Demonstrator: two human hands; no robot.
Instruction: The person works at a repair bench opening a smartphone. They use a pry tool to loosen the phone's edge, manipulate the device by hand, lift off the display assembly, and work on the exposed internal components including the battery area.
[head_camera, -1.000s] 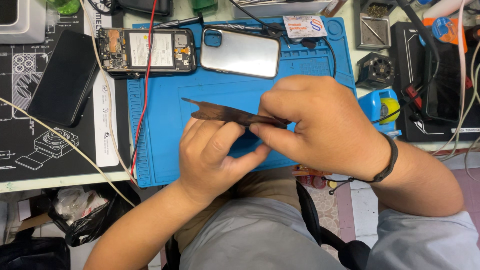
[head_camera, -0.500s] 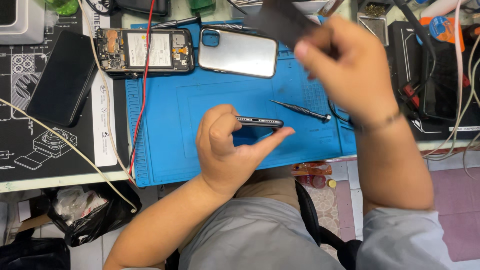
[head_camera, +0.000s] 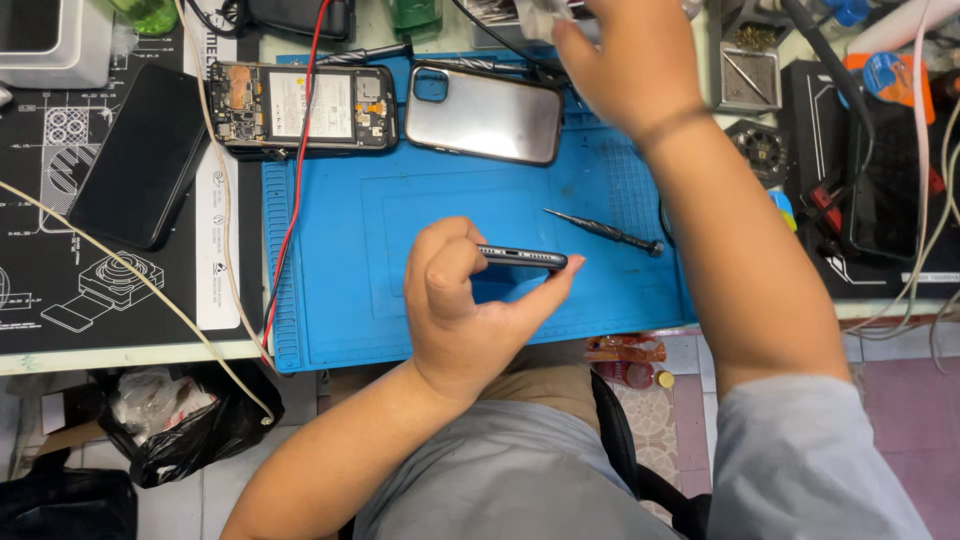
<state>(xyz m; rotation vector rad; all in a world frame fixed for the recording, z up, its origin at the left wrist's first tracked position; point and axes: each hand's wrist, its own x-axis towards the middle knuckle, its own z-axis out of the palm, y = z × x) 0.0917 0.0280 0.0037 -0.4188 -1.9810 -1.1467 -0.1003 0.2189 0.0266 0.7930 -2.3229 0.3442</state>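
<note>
— Phones on the surface (head_camera: 130, 345)?

— Four, counted. One thin dark phone (head_camera: 522, 258) held edge-up over the blue mat (head_camera: 330, 300), pinched by the left hand (head_camera: 462, 305), fingers (head_camera: 447, 262) curled narrow around its near end, thumb stretched along the underside to the far end. One silver-backed phone (head_camera: 487, 115) lying flat at the mat's top edge. One opened phone (head_camera: 305, 105) with battery and board exposed, just left of the silver one. One black phone (head_camera: 137, 155) face down on the dark printed mat (head_camera: 60, 220), well apart to the left.

— Tools?

— One slim screwdriver (head_camera: 605, 232) lying on the blue mat, just beyond the held phone, not touching it.

— Right hand (head_camera: 625, 55)?

— Raised at the top edge of the view, over clutter behind the mat. Fingers partly cut off and blurred; cannot tell whether holding anything.

— Cables?

— One red wire (head_camera: 297, 170) crossing the opened phone, one pale cord (head_camera: 150, 290) running down the left side.
</note>
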